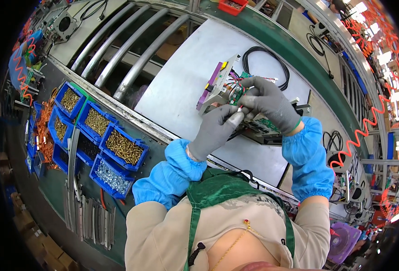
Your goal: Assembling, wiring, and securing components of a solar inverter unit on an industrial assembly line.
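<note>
Both my hands wear grey gloves and meet over an opened electronic device [265, 128] with a light metal panel [222, 90], green circuit boards and bundled wires. Between the thumb and forefinger of my left hand [215, 128] is a small white piece [240, 109], which looks like a wire connector. My right hand [271, 104] reaches over the boards from the right, its thumb and fingers pinched close beside that piece. Whatever the right fingertips grip is hidden. A purple strip [210, 86] runs along the panel's outer side. Behind the device lies a coiled black cable [276, 56].
The device rests on a white board [177, 90] over a roller conveyor [136, 63]. Blue bins [126, 147] of brass-coloured and silver fasteners stand at my left, near metal strips [93, 221]. A red coiled air hose [364, 122] hangs at the right. Farther right stands a purple fan [344, 241].
</note>
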